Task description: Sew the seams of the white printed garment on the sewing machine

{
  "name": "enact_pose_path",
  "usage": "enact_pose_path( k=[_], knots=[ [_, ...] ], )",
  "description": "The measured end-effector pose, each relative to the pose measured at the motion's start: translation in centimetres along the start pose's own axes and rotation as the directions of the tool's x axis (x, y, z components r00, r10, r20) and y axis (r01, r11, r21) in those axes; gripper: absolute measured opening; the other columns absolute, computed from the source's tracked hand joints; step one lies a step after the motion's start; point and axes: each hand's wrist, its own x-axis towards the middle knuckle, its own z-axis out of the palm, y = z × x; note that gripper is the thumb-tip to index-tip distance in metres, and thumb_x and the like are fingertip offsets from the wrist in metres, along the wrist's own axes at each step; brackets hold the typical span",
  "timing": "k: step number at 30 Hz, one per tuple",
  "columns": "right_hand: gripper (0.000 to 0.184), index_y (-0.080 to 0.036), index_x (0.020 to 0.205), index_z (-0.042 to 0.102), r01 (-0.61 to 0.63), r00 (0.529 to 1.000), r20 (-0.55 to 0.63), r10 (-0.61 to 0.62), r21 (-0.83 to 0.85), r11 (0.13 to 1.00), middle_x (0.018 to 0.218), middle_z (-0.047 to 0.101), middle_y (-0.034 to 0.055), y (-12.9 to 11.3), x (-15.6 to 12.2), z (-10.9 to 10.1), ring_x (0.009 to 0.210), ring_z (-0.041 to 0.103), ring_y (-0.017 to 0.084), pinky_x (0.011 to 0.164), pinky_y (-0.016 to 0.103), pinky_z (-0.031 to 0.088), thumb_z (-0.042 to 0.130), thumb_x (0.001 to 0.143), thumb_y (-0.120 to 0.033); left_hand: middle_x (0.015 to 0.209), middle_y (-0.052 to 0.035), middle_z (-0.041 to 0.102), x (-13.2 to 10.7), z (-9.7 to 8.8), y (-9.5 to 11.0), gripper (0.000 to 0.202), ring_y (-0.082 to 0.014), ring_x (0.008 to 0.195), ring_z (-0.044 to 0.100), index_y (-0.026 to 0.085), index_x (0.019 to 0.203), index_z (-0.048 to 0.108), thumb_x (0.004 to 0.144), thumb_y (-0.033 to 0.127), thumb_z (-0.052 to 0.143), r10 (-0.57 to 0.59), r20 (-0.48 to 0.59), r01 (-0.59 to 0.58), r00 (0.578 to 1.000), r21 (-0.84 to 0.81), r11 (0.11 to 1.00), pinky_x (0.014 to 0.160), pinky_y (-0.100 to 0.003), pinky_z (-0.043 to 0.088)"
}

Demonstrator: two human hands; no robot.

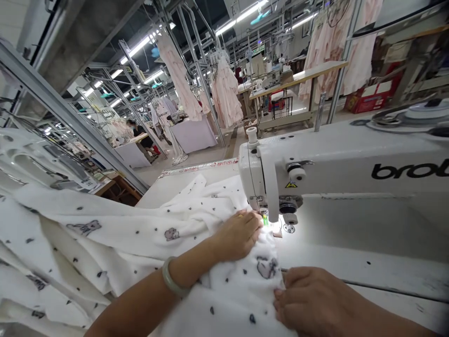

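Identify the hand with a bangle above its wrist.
The left hand, on the printed fabric: a pale bangle circles its forearm. The right hand shows none.

From my remote seat I take this for a garment workshop. A white sewing machine (pixel 336 161) stands near right (its lettering is cut off at the edge), and printed cloth (pixel 121 224) spreads from it to the near left. Farther off, pale pink garments (pixel 226 91) hang in bunches among metal posts (pixel 201 75), at the centre and right. I also see worktables (pixel 322 70), a person (pixel 145 135) at one far left, and tube lights (pixel 242 18) overhead.
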Motion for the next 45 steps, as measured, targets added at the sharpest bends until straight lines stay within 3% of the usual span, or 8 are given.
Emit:
enact_pose_path(
  k=[3,8,15,23,30,34,38,45],
  knots=[
    [0.035,-0.023,0.078,0.048,0.025,0.999,-0.027,-0.028,-0.092,0.995,0.073,0.066,-0.0021,0.2,0.0,-0.4,0.068,0.062,0.014,0.08,0.029,0.048,0.032,0.104,-0.007,0.133,-0.0125,0.067,0.4,-0.8,0.0,0.023,-0.0224,0.127,0.062,0.017,0.115,0.063,0.107,0.021,0.042,-0.01,0.035,0.009,0.999,0.021,1.0,0.115,-0.04,0.047],
    [0.033,-0.021,0.085,0.058,0.125,0.988,-0.056,-0.144,-0.254,0.959,0.079,0.068,0.002,0.6,-0.7,0.4,0.073,0.062,0.016,0.086,0.032,0.048,0.037,0.104,-0.006,0.132,-0.0123,0.069,-0.7,-2.0,2.6,0.026,-0.0264,0.127,0.062,0.015,0.121,0.064,0.106,0.02,0.044,0.01,0.03,-0.012,1.0,0.086,0.996,0.114,-0.045,0.047],
    [0.035,-0.021,0.088,0.063,0.149,0.985,-0.049,-0.168,-0.278,0.949,0.08,0.069,0.0033,0.9,-1.2,0.9,0.073,0.062,0.017,0.088,0.034,0.05,0.035,0.104,-0.007,0.14,-0.014,0.065,-2.6,-0.5,3.8,0.034,-0.0266,0.135,0.059,0.015,0.136,0.056,0.106,0.022,0.041,-0.019,-0.027,0.019,0.999,0.01,1.0,0.116,-0.045,0.048],
    [0.036,-0.02,0.108,0.068,0.136,0.939,-0.261,-0.225,-0.318,0.938,0.079,0.073,0.0028,0.4,-0.4,-0.7,0.072,0.067,0.017,0.09,0.032,0.053,0.034,0.106,-0.009,0.121,-0.0116,0.069,-2.1,-0.3,3.1,0.023,-0.0258,0.119,0.064,0.016,0.118,0.061,0.103,0.017,0.043,-0.048,-0.017,0.049,0.999,0.073,0.996,0.105,-0.039,0.054],
    [0.038,-0.023,0.092,0.068,0.084,0.985,-0.133,-0.113,-0.208,0.975,0.07,0.067,0.0001,0.4,-0.1,-0.7,0.063,0.064,0.016,0.083,0.029,0.052,0.034,0.108,-0.013,0.106,-0.0073,0.069,-2.2,-0.4,1.8,0.023,-0.0212,0.107,0.062,0.018,0.095,0.062,0.099,0.007,0.043,0.112,0.027,-0.115,0.993,0.218,0.969,0.119,-0.044,0.038],
    [0.044,-0.023,0.087,0.066,0.086,0.99,-0.095,-0.103,-0.17,0.982,0.071,0.068,0.0014,0.4,0.0,-0.8,0.065,0.063,0.016,0.082,0.031,0.052,0.029,0.108,-0.013,0.104,-0.0081,0.068,-2.2,-0.5,2.2,0.021,-0.0229,0.102,0.061,0.017,0.111,0.063,0.1,0.012,0.046,0.046,0.027,-0.05,0.999,0.215,0.975,0.1,-0.037,0.05],
    [0.049,-0.022,0.093,0.069,0.089,0.988,-0.113,-0.11,-0.174,0.981,0.067,0.067,0.0009,0.3,0.1,-0.9,0.065,0.063,0.016,0.084,0.031,0.052,0.024,0.11,-0.014,0.113,-0.0088,0.068,-2.2,-0.4,2.5,0.041,-0.0246,0.109,0.061,0.016,0.139,0.055,0.1,0.012,0.047,0.011,0.059,-0.022,0.998,0.183,0.983,0.103,-0.04,0.048],
    [0.041,-0.023,0.093,0.066,0.1,0.983,-0.135,-0.125,-0.178,0.979,0.071,0.069,0.0014,1.0,0.0,-0.6,0.063,0.065,0.017,0.08,0.031,0.053,0.029,0.109,-0.015,0.127,-0.0097,0.065,-1.5,-0.2,1.8,0.048,-0.0265,0.114,0.059,0.019,0.146,0.052,0.098,0.011,0.049,0.02,0.095,-0.038,0.995,0.191,0.981,0.104,-0.039,0.048]
  ],
)
